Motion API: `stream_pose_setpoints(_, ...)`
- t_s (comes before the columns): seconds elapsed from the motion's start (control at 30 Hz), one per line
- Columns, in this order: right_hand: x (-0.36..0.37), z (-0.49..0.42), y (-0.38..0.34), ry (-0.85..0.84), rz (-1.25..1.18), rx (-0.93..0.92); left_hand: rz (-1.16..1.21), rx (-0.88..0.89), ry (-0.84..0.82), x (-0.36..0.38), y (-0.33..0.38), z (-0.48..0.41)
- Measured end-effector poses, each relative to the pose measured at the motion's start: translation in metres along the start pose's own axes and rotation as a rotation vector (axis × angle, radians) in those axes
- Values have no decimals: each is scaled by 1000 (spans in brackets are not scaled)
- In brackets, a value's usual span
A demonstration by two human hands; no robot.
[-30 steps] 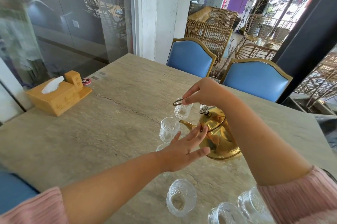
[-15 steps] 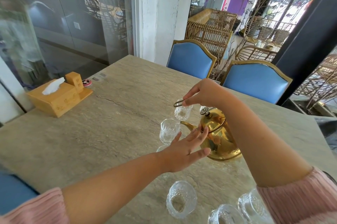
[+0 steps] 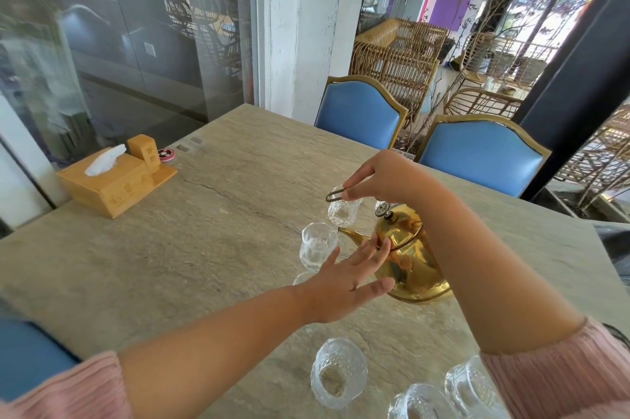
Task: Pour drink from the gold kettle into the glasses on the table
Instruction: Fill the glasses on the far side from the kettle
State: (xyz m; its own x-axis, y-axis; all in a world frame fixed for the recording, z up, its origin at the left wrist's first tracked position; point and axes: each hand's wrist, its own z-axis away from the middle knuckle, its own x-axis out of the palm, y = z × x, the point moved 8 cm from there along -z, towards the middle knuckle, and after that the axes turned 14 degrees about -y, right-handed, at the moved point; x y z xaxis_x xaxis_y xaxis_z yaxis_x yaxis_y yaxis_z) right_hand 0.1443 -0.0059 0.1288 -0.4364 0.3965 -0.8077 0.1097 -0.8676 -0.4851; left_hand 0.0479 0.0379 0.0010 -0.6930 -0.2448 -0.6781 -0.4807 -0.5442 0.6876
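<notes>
Head: right hand (image 3: 385,176) pinches brass loop (image 3: 335,195) near gold kettle (image 3: 414,270); left hand (image 3: 344,278) spread.

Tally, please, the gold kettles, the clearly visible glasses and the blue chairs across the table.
Gold kettle: 1
Glasses: 5 (others are partly hidden)
Blue chairs: 2
Total: 8

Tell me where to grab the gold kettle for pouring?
Probably by the thin hoop handle, which lies folded down over the lid. Reach from above, on the side away from the spout, which points left toward a glass. The round, shiny kettle body offers little grip.
</notes>
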Motion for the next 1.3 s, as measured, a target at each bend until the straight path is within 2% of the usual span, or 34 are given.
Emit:
stream_pose_setpoints(0.3,-1,6,10,31,-110,-45,-32,-58,-7,1,-4,-3)
stream_pose_setpoints(0.6,-2,27,56,167,-406,-55,-89,-112,-38,4,-7,-14)
stream_pose_setpoints(0.77,-3,44,87,260,-618,-48,-130,-97,16,4,-3,-17)
stream_pose_setpoints(0.87,-4,53,85,237,-581,-92,-156,-67,60,4,5,-12)
stream_pose_setpoints(1.07,-8,62,67,186,-450,-177,-264,-83,22,13,7,-6)
stream_pose_setpoints(1.3,7,64,56,58,-437,-249,-203,-103,40,34,15,9)
